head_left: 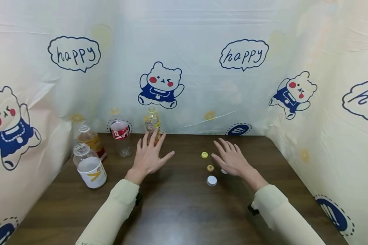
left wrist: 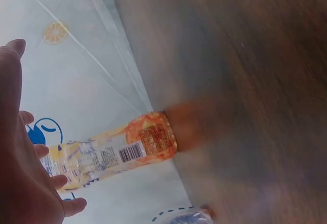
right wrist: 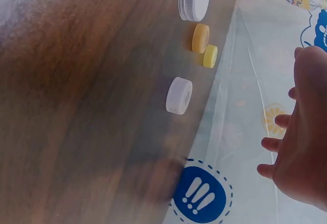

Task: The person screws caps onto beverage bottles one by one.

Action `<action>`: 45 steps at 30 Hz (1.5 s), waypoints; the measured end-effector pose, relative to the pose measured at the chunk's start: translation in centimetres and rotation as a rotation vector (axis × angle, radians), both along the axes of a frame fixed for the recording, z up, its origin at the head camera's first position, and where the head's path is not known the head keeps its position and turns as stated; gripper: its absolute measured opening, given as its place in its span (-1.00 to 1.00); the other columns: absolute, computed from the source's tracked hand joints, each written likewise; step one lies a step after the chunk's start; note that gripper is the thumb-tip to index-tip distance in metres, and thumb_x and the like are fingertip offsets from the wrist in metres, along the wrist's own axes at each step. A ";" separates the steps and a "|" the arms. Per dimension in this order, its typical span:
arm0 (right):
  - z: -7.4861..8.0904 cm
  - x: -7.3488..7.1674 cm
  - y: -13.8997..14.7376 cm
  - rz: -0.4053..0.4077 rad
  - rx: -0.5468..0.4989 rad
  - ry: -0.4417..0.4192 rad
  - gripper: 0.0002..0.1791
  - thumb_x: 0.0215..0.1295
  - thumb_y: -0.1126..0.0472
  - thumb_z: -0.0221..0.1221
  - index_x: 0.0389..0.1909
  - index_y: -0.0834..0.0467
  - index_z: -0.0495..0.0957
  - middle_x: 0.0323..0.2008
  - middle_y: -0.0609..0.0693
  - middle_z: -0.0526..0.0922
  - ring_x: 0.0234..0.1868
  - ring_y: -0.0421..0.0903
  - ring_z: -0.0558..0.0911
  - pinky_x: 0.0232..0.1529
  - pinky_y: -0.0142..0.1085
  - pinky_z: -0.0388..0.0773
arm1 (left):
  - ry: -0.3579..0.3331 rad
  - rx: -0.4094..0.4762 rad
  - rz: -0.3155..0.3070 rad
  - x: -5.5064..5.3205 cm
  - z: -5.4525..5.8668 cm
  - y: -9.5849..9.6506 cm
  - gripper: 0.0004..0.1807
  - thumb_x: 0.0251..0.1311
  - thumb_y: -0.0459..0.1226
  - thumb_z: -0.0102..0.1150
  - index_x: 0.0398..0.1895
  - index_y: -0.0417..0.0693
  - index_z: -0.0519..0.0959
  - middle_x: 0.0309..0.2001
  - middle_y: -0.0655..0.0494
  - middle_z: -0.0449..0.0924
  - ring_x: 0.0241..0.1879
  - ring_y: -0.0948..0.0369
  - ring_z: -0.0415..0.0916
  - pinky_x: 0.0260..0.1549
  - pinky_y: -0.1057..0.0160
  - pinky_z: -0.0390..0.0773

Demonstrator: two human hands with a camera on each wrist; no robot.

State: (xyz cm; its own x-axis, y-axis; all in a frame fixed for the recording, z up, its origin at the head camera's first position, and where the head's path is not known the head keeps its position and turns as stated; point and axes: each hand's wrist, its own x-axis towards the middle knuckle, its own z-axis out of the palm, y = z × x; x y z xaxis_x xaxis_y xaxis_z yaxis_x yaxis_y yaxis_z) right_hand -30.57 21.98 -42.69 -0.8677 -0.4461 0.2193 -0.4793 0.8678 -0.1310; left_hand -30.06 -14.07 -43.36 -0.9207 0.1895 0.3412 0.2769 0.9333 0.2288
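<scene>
My left hand (head_left: 148, 156) is held over the table with its fingers spread, holding nothing. Just beyond its fingertips stands an uncapped clear bottle (head_left: 152, 119) with a yellow label; the left wrist view shows a barcode and an orange lower part on this bottle (left wrist: 110, 155). My right hand (head_left: 231, 159), also empty with fingers extended, hovers beside several loose bottle caps. Among them are a yellow cap (head_left: 204, 155), an orange-tan cap (head_left: 210, 168) and a large white cap (head_left: 212, 180). A smaller white cap (right wrist: 179, 96) is partly hidden under the right hand in the head view.
More uncapped bottles stand at the table's left: a wide-mouthed one (head_left: 92, 172) with a white label, one with an orange label (head_left: 93, 141) behind it, and a clear one with a red label (head_left: 120, 131). A printed curtain (head_left: 199, 88) borders the brown table (head_left: 178, 214).
</scene>
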 end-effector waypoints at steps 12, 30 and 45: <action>-0.1 -1.2 0.8 0.019 -0.033 -0.035 -0.20 0.50 -0.16 0.11 0.61 0.05 0.07 0.53 0.22 0.15 0.41 0.28 0.34 0.35 0.31 0.24 | -0.028 0.133 -0.021 -1.2 0.1 0.1 0.03 0.22 0.44 -0.01 0.64 0.18 0.05 0.61 -0.06 0.00 0.53 -0.21 -0.03 0.38 -0.43 0.06; -1.1 -2.5 -0.6 0.008 -0.096 -0.189 -0.33 0.38 0.05 0.31 0.44 0.12 0.36 0.35 0.18 0.41 0.27 0.18 0.53 0.31 0.28 0.34 | -0.029 0.359 0.037 -2.3 -0.1 -0.8 -0.01 0.19 0.10 0.41 0.56 0.03 0.11 0.49 -0.16 0.12 0.39 -0.21 0.19 0.15 -0.41 0.42; -0.9 -4.0 -1.4 0.053 -0.129 -0.213 -0.39 0.32 0.14 0.37 0.34 0.20 0.44 0.16 0.19 0.53 0.09 0.12 0.61 0.07 0.07 0.58 | 0.185 0.517 0.159 -3.9 2.7 -0.6 0.12 0.11 0.05 0.50 0.60 -0.02 0.02 0.45 -0.17 0.10 0.40 -0.13 0.16 0.30 -0.27 0.36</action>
